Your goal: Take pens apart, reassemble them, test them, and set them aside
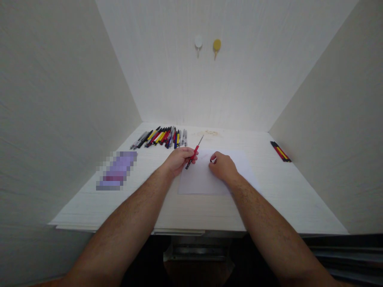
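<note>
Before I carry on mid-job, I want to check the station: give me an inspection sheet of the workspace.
Surface: flat white tabletop, brownish marks toward the back; rectangular white paper sheet beneath the hands.
Job's things: slim red-and-black pen, thin shaft exposed; small dark piece, too small to identify.
Clutter: multicoloured pens back left; red, yellow and black pens right; pixelated purple item left.
Hands: left hand holds the pen; right hand pinches the piece.
Cables: nothing seen.
Surroundings: pale walls; round white hook, round yellow hook.

The place looks like a narrow office cubicle, because plain pale walls [167,79] enclose the white desk [299,199] at left, right and top of the frame. Many pens [163,136], left of centre, and a central paper sheet [203,183] also give this impression.
</note>
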A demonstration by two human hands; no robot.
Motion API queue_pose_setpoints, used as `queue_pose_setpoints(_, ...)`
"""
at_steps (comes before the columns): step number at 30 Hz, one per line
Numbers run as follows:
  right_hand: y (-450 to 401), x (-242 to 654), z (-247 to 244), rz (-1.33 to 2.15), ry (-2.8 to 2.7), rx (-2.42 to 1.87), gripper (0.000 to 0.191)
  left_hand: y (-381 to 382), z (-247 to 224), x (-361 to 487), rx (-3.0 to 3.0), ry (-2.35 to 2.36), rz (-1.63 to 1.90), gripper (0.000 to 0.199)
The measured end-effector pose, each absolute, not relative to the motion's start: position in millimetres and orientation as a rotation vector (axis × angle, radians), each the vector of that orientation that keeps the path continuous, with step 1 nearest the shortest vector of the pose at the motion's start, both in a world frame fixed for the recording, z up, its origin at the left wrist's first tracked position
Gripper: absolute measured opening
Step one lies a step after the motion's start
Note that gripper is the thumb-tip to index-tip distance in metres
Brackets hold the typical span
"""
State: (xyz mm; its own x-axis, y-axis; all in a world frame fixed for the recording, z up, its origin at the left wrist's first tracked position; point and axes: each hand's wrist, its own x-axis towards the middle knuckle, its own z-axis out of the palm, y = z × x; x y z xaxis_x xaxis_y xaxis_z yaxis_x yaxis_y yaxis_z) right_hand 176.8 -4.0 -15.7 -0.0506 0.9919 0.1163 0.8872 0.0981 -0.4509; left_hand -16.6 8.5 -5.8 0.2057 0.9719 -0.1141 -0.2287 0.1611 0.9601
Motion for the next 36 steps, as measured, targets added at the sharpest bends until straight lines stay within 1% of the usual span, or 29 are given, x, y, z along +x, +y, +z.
queue_pose_setpoints(3,2,178,-17,0.535,-1.783,-1.664,0.027,7,-5,-16,1.029,0.954,1.090,0.008)
queue_pose_setpoints(8,6,178,-11,0.853,-1.279,-1.253,0.025,4,-2,-14,1.082,0.927,1.098,0.010)
queue_pose_setpoints(12,2,177,-2,0.997,-1.089,-1.122,0.024,2,-1,-13,1.108,0.911,1.027,0.015)
queue_pose_setpoints(17,-1,175,0,1.047,-1.077,-1.022,0.022,-1,-1,-12,1.177,0.884,0.927,0.021)
queue_pose_setpoints(36,-5,171,0,1.093,-1.167,-0.989,0.020,-3,-4,-10,1.236,0.876,0.853,0.019)
